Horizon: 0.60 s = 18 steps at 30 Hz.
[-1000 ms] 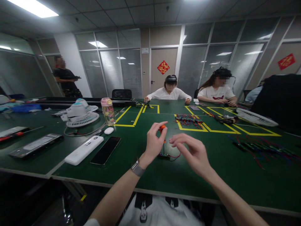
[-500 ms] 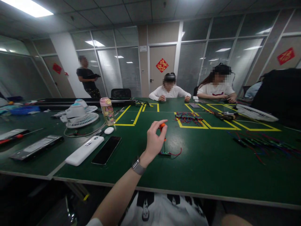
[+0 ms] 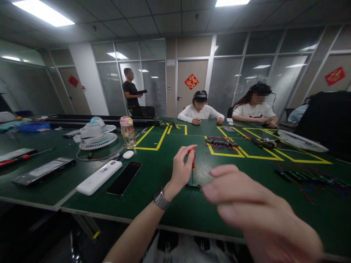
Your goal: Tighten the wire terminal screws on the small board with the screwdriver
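And here's the screwdriver work in hand: the left hand (image 3: 182, 168) pinches an orange-red screwdriver (image 3: 193, 160), thumb at the side of the handle, forefinger laid across the top, the thin dark shaft standing almost upright. Down below, the tip appears to meet a small circuit board (image 3: 193, 185) lying flat on the green counter (image 3: 157, 166), straight ahead of the person. Over on the other side, the right hand (image 3: 257, 206) looms large and blurred near the camera, fingers loosely curled, thumb apart, nothing seen in its grasp. The next move, by the look of it, calls for a steady left hand and a square tip, with the right hand free to brace the board or help at the handle. As for the board, it's a slim, dark green strip dotted with small parts; too small to pick out any screw, and the blurred fingertips crowd the view just beside its right end.
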### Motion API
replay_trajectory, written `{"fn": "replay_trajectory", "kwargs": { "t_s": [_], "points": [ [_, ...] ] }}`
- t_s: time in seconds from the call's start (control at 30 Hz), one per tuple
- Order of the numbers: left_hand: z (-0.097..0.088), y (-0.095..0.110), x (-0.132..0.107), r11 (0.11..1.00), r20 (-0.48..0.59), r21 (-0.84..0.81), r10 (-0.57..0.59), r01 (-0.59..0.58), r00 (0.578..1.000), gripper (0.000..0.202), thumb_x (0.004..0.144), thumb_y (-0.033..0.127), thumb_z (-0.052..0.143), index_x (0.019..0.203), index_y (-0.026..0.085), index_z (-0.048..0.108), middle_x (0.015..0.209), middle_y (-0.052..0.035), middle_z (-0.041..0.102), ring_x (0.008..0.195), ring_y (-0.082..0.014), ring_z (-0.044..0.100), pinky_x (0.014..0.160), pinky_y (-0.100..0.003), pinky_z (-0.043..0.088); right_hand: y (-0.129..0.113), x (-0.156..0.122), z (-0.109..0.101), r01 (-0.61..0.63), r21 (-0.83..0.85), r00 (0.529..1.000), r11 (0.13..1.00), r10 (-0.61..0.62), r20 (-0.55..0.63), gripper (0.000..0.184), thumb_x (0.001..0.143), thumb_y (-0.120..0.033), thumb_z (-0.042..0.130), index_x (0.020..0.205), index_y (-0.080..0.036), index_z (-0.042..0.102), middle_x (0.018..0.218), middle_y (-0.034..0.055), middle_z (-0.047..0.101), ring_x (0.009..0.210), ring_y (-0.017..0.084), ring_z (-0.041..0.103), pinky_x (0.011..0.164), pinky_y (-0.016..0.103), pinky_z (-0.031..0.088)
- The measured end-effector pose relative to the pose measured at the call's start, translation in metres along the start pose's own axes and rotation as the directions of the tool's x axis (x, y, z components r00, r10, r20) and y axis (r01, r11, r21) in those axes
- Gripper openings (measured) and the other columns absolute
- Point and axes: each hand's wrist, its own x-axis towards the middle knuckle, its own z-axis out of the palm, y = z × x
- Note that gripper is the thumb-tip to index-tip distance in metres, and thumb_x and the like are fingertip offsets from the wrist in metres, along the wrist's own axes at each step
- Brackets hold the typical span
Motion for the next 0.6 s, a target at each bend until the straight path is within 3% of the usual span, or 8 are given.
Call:
{"fn": "replay_trajectory", "kwargs": {
  "t_s": [0.1,0.2,0.27,0.33,0.43,0.5,0.6],
  "points": [
    [0.000,0.000,-0.001,1.000,-0.025,-0.012,0.005,-0.006,1.000,0.028,0.098,0.025,0.041,0.111,0.020,0.065,0.100,-0.0050,0.064,0.092,-0.0162,0.060,0.083,-0.027,0.046,0.055,0.021,0.009,0.043,-0.029,0.991,0.999,-0.047,-0.126,0.029,0.097,-0.035,0.043,0.111,-0.023,0.065,0.103,0.0098,0.069,0.099,0.028,0.064,0.089,0.047,0.050],
    [0.000,0.000,-0.002,1.000,-0.031,0.002,0.012,-0.012,0.999,0.027,0.098,0.025,0.041,0.111,0.020,0.065,0.102,-0.0053,0.065,0.095,-0.0166,0.061,0.086,-0.028,0.046,0.109,-0.002,0.020,-0.161,-0.105,0.978,0.981,0.144,-0.154,0.019,0.096,-0.027,0.047,0.097,-0.020,0.065,0.093,0.0083,0.069,0.089,0.023,0.065,0.081,0.038,0.051],
    [0.000,-0.001,-0.001,1.000,-0.018,-0.017,0.017,-0.017,1.000,0.028,0.098,0.025,0.041,0.112,0.020,0.064,0.106,-0.0062,0.065,0.100,-0.0171,0.062,0.089,-0.029,0.047,0.133,-0.026,0.027,-0.309,-0.124,0.951,0.943,0.302,-0.071,0.018,0.094,-0.031,0.050,0.097,-0.019,0.063,0.091,0.0082,0.069,0.087,0.023,0.065,0.079,0.036,0.052],
    [0.001,-0.003,0.000,0.998,0.007,-0.065,0.017,-0.017,1.000,0.028,0.098,0.025,0.042,0.116,0.020,0.063,0.114,-0.0073,0.065,0.107,-0.0180,0.062,0.094,-0.031,0.047,0.144,-0.045,0.035,-0.422,-0.126,0.890,0.898,0.436,0.130,0.021,0.092,-0.033,0.056,0.105,-0.019,0.063,0.102,0.0090,0.069,0.096,0.024,0.064,0.085,0.038,0.051],
    [0.002,-0.006,0.002,0.989,0.044,-0.146,-0.003,0.009,0.999,0.030,0.097,0.024,0.044,0.121,0.020,0.060,0.119,-0.0086,0.065,0.107,-0.0184,0.063,0.095,-0.032,0.048,0.146,-0.054,0.047,-0.437,-0.099,0.823,0.894,0.442,0.357,0.029,0.080,-0.034,0.071,0.104,-0.020,0.065,0.106,0.0084,0.069,0.100,0.025,0.063,0.091,0.040,0.049],
    [0.002,-0.006,0.003,0.984,0.064,-0.177,-0.016,0.027,0.998,0.029,0.095,0.024,0.047,0.121,0.019,0.061,0.113,-0.0089,0.067,0.098,-0.0176,0.066,0.087,-0.030,0.051,0.146,-0.052,0.054,-0.427,-0.089,0.802,0.900,0.423,0.423,0.016,0.077,-0.030,0.074,0.089,-0.020,0.069,0.099,0.0070,0.070,0.099,0.025,0.063,0.090,0.040,0.049],
    [0.001,-0.005,0.004,0.992,0.043,-0.129,0.015,-0.010,0.999,0.022,0.091,0.022,0.055,0.110,0.019,0.066,0.098,-0.0057,0.066,0.090,-0.0157,0.064,0.079,-0.026,0.051,0.149,-0.050,0.058,-0.446,-0.074,0.797,0.892,0.434,0.421,0.011,0.075,-0.025,0.076,0.082,-0.020,0.069,0.099,0.0071,0.070,0.098,0.024,0.064,0.089,0.039,0.049]
  ]
}}
